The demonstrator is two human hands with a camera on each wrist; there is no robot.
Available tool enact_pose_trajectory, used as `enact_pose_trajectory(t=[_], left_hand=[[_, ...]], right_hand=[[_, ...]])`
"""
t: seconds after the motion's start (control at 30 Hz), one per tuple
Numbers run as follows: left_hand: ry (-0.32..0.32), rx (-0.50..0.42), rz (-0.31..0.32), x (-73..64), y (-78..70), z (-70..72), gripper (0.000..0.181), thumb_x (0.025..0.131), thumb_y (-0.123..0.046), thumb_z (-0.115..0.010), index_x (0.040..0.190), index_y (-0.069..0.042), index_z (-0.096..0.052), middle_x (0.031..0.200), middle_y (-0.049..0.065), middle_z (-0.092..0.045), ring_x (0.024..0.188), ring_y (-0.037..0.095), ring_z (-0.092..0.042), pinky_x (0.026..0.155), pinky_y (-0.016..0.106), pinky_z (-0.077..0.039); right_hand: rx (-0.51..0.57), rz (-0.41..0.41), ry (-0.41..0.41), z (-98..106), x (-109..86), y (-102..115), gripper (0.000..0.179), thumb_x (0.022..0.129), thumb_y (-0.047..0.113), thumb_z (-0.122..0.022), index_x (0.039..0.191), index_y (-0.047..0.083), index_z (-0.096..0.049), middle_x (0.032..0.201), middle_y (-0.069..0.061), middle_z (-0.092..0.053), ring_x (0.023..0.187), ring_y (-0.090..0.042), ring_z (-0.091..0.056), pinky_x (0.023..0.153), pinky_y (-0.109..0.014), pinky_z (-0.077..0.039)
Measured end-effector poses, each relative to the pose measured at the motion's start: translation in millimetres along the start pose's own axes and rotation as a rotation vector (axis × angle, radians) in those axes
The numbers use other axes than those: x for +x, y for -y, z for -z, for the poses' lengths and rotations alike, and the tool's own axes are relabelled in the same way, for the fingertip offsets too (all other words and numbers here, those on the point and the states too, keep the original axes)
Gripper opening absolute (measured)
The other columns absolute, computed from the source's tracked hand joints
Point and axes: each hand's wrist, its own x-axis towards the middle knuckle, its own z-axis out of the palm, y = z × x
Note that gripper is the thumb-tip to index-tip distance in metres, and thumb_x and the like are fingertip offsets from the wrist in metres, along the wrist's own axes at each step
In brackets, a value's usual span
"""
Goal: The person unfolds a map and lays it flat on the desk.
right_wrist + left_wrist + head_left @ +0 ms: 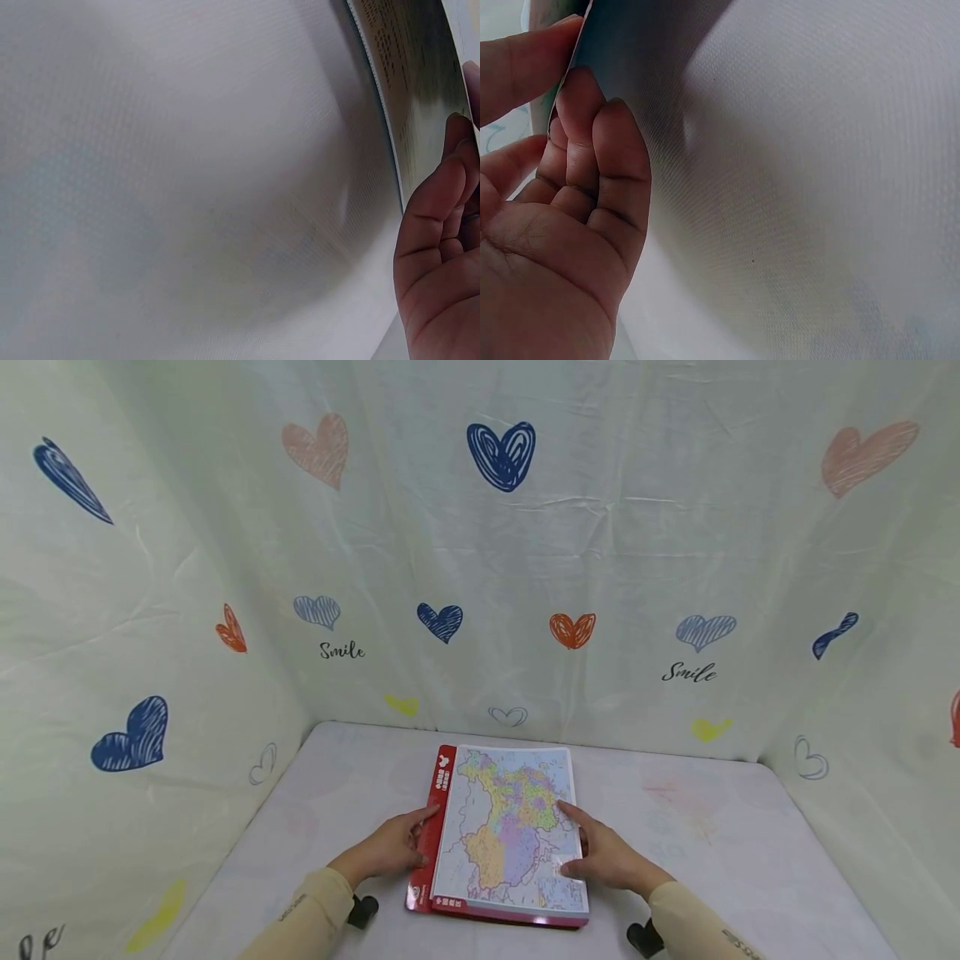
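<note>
A colourful printed map (510, 827) with a red strip (430, 839) down its left side lies turned sideways between my hands. My left hand (386, 849) pinches the red edge, thumb and fingers on opposite faces of the thin sheet in the left wrist view. On the opposite edge, my right hand (611, 857) grips with its thumb and index finger over the printed face. Its other fingers curl beneath the map, as the right wrist view shows. A second layer (379, 90) with printing shows along the underside there. Most of the underside is hidden.
A white cloth-covered table (660, 835) spreads under and around the map. White curtains (615, 543) printed with hearts and "Smile" rise behind it and at both sides. Dark wrist devices (363, 911) sit below both sleeves.
</note>
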Motion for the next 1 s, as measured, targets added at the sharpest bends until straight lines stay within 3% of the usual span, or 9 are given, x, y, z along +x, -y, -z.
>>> enact_pose_trajectory(t=[0.47,0.7,1.0], left_hand=[[0.019,0.004,-0.012,-2.7,0.0,3.5,0.085,0.079,-0.002,-0.08,0.153,-0.007,-0.038,0.09,0.006,-0.052,0.077,0.019,-0.048,0.062,0.03,-0.044],[0.02,-0.003,-0.014,-4.3,2.2,4.7,0.085,0.08,-0.001,-0.079,0.153,-0.006,-0.038,0.088,0.006,-0.053,0.073,0.018,-0.05,0.06,0.029,-0.044],[0.015,0.002,-0.009,-8.2,4.8,7.2,0.084,0.078,0.001,-0.078,0.152,-0.004,-0.038,0.089,0.006,-0.053,0.072,0.018,-0.05,0.059,0.029,-0.044]], right_hand=[[-0.119,0.009,-0.02,6,0.2,-5,0.101,0.077,0.011,-0.085,0.157,0.005,-0.024,0.109,-0.009,-0.063,0.087,-0.018,-0.062,0.081,-0.038,-0.05],[-0.14,-0.026,-0.028,9,-1.9,-2,0.101,0.076,0.012,-0.086,0.157,0.008,-0.025,0.113,-0.011,-0.061,0.088,-0.019,-0.062,0.085,-0.044,-0.05],[-0.15,-0.019,-0.018,13,-3.5,-5,0.102,0.077,0.012,-0.086,0.158,0.008,-0.024,0.122,-0.016,-0.06,0.09,-0.018,-0.062,0.086,-0.043,-0.049]])
